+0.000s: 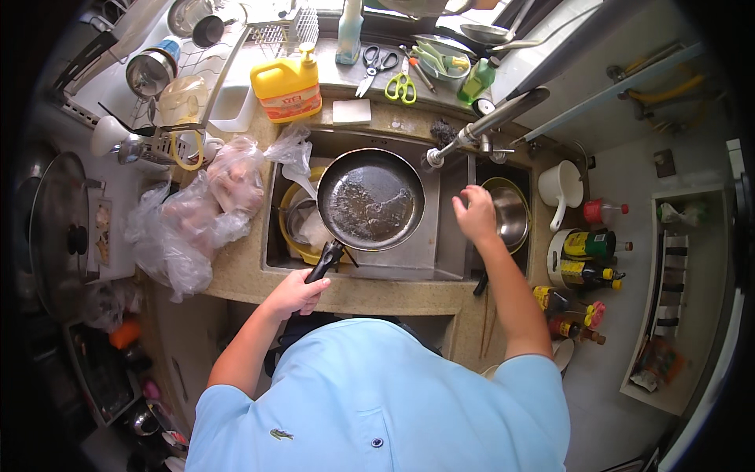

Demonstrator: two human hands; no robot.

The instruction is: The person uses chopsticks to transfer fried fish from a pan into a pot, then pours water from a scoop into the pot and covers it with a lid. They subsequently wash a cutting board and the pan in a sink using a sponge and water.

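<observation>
My left hand (298, 295) grips the black handle of a frying pan (371, 199), which I hold over the sink (448, 236). The pan's dark inside looks wet and has patchy marks. My right hand (476, 213) has its fingers apart and holds nothing that I can see; it is over the right part of the sink, beside a steel bowl (508, 218). A metal faucet (489, 121) reaches over the sink's back edge. Left of the pan, partly hidden by it, a yellow basin (293, 236) holds a metal bowl and something whitish.
Plastic bags of raw meat (203, 206) lie on the left counter. Behind the sink stand a yellow jug (287, 88), a white sponge (351, 111), scissors (401, 87) and a green bottle (479, 79). A white dipper (560, 186) and sauce bottles (584, 245) are on the right.
</observation>
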